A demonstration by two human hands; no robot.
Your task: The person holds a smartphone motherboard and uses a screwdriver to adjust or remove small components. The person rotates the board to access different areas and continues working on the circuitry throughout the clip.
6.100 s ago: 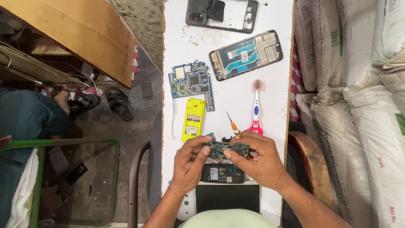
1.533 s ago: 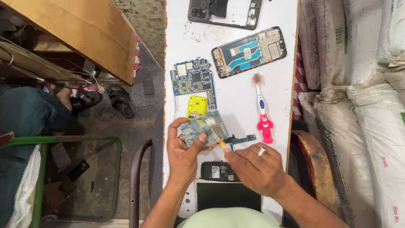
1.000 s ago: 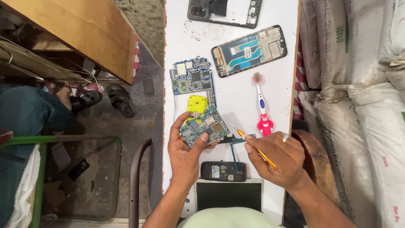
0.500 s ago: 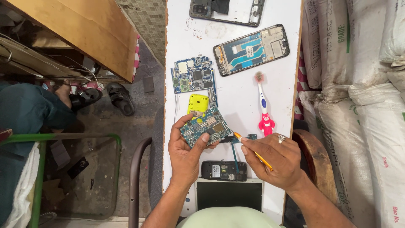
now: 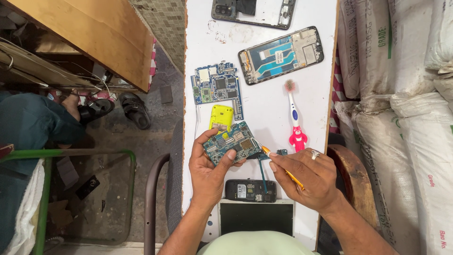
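My left hand [image 5: 211, 166] holds a small blue-green circuit board [image 5: 233, 142] tilted above the white table [image 5: 264, 104], thumb pressed on its face. My right hand [image 5: 306, 174] grips an orange-handled tool [image 5: 283, 167] like a pen, its tip touching the board's right edge. A thin flex strip [image 5: 261, 172] hangs from the board toward a small black phone [image 5: 250, 190] lying below. A yellow part [image 5: 221, 116] rests just beyond the board.
A larger blue circuit board [image 5: 217, 87], two open phone frames [image 5: 281, 54] [image 5: 255, 7] and a pink-handled toothbrush [image 5: 295, 118] lie farther up the table. A dark screen panel [image 5: 256, 217] sits at the near edge. White sacks [image 5: 401, 94] are stacked at right; a chair frame [image 5: 153, 189] is at left.
The board went from both hands into my left hand alone. My right hand picked up the orange tool and brought its tip to the board's right edge over the last second.
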